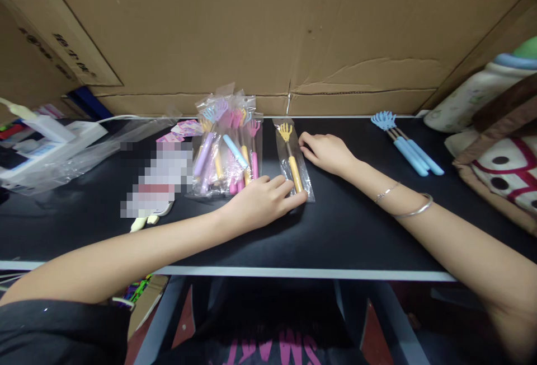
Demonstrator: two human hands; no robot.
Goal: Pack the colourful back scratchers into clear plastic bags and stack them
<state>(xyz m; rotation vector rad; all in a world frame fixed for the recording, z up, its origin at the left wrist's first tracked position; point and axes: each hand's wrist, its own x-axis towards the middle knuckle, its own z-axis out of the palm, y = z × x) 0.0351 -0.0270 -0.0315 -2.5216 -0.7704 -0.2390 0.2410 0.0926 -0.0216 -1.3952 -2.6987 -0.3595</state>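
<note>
A yellow back scratcher with a claw-shaped head lies in a clear plastic bag at the middle of the desk. My left hand is at the bag's lower end, thumb and bent fingers around the handle's bottom. Beside the bag's upper right edge rests my right hand, fingers loosely curled and a little apart, with nothing visible in them. Whether its fingertips touch the film I cannot tell. To the left lies a pile of bagged back scratchers in purple, pink, blue and yellow, partly behind my left hand.
Unbagged blue back scratchers lie on the right of the black desk. Pink cards, a blurred-out item and a power strip are at left. A bottle and bag stand far right. Cardboard walls the back.
</note>
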